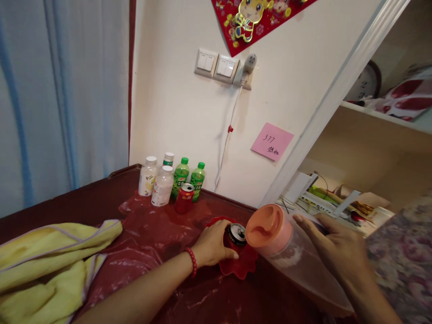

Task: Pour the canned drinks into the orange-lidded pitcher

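Observation:
My left hand, with a red bead bracelet at the wrist, wraps round a dark red drink can with an opened top. The can stands upright over a red scalloped dish. My right hand grips a clear plastic pitcher with an orange lid. The pitcher is tilted to the left, its lid close beside the can's top. Whether lid and can touch I cannot tell, and no stream of liquid shows. My right fingers are partly hidden behind the pitcher's handle.
White-capped bottles, green drink bottles and another red can stand at the table's back. A yellow towel lies at left on the film-covered table. A cable hangs down the wall; shelves are at right.

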`<state>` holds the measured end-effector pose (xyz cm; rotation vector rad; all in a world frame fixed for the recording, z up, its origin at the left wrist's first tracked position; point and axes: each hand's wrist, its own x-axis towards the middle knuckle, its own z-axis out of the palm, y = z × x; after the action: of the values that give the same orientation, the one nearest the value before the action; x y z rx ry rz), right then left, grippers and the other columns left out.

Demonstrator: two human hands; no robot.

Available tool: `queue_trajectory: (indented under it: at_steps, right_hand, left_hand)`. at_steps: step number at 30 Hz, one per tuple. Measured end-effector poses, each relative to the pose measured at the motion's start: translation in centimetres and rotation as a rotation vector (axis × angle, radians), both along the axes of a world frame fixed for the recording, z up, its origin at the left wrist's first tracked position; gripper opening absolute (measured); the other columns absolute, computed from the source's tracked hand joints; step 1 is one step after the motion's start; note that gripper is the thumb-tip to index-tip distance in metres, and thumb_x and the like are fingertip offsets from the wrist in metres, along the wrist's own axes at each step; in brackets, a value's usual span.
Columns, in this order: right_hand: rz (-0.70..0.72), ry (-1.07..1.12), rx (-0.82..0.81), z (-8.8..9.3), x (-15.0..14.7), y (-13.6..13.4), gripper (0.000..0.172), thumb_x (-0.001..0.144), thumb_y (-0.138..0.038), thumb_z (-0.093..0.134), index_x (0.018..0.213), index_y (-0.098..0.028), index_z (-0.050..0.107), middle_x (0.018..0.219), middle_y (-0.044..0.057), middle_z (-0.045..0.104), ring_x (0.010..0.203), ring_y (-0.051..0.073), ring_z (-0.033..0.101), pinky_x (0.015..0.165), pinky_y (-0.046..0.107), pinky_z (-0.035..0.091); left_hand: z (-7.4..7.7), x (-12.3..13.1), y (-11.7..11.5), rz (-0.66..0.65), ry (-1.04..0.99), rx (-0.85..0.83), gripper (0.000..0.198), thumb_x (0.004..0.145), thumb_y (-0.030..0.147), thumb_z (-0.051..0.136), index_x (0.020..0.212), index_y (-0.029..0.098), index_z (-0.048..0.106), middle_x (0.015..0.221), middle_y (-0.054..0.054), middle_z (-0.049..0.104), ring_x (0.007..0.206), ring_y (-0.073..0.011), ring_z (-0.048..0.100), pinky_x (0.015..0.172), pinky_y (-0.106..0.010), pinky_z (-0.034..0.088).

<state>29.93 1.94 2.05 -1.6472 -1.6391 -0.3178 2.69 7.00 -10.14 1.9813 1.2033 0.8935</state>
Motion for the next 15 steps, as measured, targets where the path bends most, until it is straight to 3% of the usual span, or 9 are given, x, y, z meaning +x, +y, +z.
queue_trajectory:
  at_steps: [9,15]
  right_hand:
    - [0.012,0.128,-0.059,-1.2,-0.1,-0.4,0.07,0.075,-0.087,0.054,0.058,-0.02,0.055,0.055,0.0,0.046,0.056,0.016,0.045,0.052,0.024,0.033]
    - [0.096,0.479,-0.003,-4.1,0.5,-0.7,0.062,0.075,-0.077,0.07,0.064,-0.016,0.062,0.06,-0.001,0.047,0.061,0.015,0.045,0.055,0.023,0.034]
  left_hand:
    - [-0.2,0.1,0.1,0.003,-0.04,-0.021,0.075,0.056,0.031,0.095,0.124,0.024,0.063,0.129,-0.008,0.069,0.116,-0.034,0.064,0.096,-0.042,0.049]
    - [-0.2,0.0,0.2,-0.022,-0.063,-0.026,0.072,0.057,0.026,0.093,0.123,0.024,0.063,0.126,-0.006,0.07,0.114,-0.0312,0.063,0.096,-0.039,0.048]
